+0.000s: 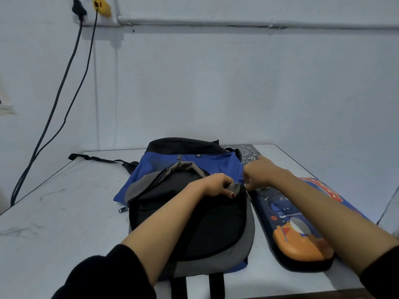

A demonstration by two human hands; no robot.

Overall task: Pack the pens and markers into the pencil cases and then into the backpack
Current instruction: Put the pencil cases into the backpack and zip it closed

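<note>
The backpack (216, 223) lies flat in the middle of the bench (64, 212), main zip partly open, grey flap peeled back. The left hand (216, 185) is curled tight, gripping the grey edge of that flap. The right hand (261, 173) sits just beside it at the backpack's side with its fingers bunched, but it's too blurry to tell if it's actually pinching anything. A dinosaur-print pencil case (298, 234) lies closed right next to the backpack, under the right forearm.
</note>
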